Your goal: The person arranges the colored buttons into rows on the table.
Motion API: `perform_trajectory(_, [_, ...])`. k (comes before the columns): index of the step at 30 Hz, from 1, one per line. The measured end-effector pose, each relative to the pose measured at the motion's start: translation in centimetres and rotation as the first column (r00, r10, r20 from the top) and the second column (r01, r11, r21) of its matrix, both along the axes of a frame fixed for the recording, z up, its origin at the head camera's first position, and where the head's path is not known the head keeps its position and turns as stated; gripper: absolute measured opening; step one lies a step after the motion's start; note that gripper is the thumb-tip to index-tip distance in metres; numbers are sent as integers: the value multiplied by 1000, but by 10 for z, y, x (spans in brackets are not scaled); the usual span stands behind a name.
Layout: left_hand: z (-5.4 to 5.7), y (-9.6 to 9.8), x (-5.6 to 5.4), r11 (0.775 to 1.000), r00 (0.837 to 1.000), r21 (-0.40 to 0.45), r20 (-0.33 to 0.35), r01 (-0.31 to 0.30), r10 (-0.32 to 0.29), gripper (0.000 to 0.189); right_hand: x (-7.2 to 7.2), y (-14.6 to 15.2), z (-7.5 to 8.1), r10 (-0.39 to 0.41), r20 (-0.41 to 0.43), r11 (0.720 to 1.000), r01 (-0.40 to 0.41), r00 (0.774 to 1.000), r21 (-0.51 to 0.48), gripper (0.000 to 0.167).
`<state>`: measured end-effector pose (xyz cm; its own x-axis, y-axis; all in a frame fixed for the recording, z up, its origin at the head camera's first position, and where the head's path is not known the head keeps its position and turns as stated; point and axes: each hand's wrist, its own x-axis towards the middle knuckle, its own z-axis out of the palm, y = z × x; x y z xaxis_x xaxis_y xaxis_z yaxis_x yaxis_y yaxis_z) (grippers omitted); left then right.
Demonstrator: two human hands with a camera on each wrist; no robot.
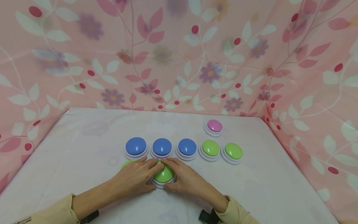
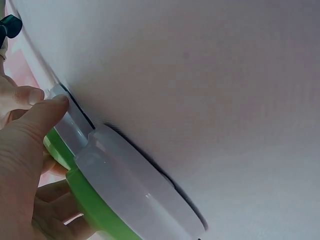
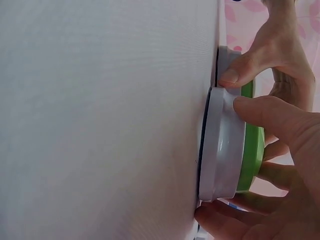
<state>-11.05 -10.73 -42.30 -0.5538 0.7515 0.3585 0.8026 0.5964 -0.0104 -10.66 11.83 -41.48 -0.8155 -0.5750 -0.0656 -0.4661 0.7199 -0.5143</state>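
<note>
Both hands hold a green-topped push button (image 1: 163, 175) with a round white base at the front of the group. My left hand (image 1: 137, 175) has its thumb low on the base's left side and fingers over the far side. Under that hand, a second green push button (image 1: 127, 163) is mostly covered; its white base (image 2: 145, 185) fills the left wrist view's foreground. My right hand (image 1: 187, 177) grips the button's right side, thumb in front and fingers behind. In the right wrist view, the right thumb presses the white base (image 3: 220, 145). The two bases touch or nearly touch.
Behind the hands, blue push buttons (image 1: 135, 146) (image 1: 162, 147) (image 1: 187, 147) stand in a row, continued rightward by green ones (image 1: 211, 148) (image 1: 233, 151). A pink push button (image 1: 214, 126) sits farther back. White cloth (image 1: 265, 186) covers the table; floral curtains (image 1: 179, 62) enclose it.
</note>
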Motion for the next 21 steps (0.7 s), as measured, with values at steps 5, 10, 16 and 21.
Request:
perform_trajectory(5, [1,0,0,1000,1000,5,-1,2,-2,69,-1,1,0,7,-17,1000,-7,1000,-4,81])
perform_trajectory(10, [3,0,0,1000,1000,7,5,-9,9,66,-1,4,3,9,-47,1000,-9,999,-17,81])
perform_trajectory(16, [5,1,0,1000,1000,18,1,-5,5,64,-2,8,4,14,-60,1000,-16,998,-25,81])
perform_trajectory(21, [5,3,-2,999,1000,34,-4,11,-11,62,-2,11,4,14,-57,999,-16,998,-31,80])
